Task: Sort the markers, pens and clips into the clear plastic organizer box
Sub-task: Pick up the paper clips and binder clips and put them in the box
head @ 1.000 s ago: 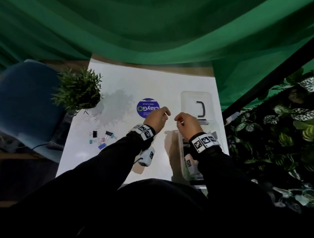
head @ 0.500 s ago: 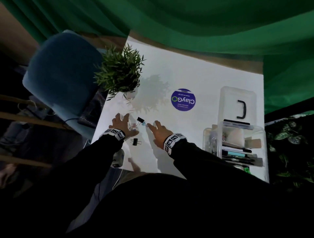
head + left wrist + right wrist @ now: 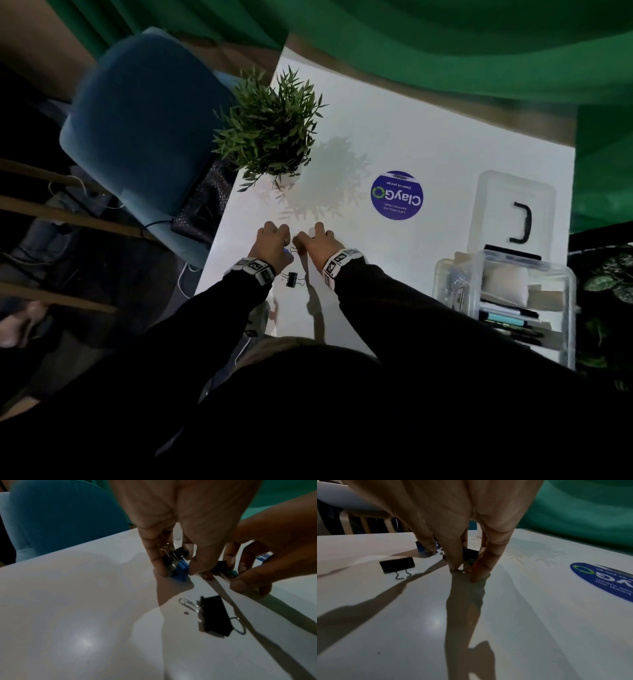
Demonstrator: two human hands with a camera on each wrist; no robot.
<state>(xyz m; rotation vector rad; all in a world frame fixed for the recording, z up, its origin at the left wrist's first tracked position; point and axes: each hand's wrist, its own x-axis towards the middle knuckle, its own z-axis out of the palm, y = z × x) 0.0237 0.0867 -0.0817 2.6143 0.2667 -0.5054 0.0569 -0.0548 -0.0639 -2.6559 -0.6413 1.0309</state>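
Observation:
My left hand (image 3: pixel 272 240) rests fingertips-down on the white table (image 3: pixel 428 150), fingers curled round a blue binder clip (image 3: pixel 180 569) and a black one (image 3: pixel 181 551). Beside it my right hand (image 3: pixel 317 241) pinches a small black clip (image 3: pixel 470 553) and a teal clip (image 3: pixel 233 573) against the table. A larger black binder clip (image 3: pixel 292 279) (image 3: pixel 216 615) (image 3: pixel 397 564) lies loose just behind both wrists. The clear organizer box (image 3: pixel 568 298) stands at the right edge with pens (image 3: pixel 510 322) in its front compartments.
The box's clear lid (image 3: pixel 513 212) with a black handle lies behind the box. A potted plant (image 3: pixel 270 126) stands near the table's left edge, a round blue sticker (image 3: pixel 397 195) at mid-table. A blue chair (image 3: pixel 137 130) is off the left side.
Both hands left the organizer box and moved left to the clip pile. Half a second ago the fingers were spread over the clips; now they have drawn together and curled onto them.

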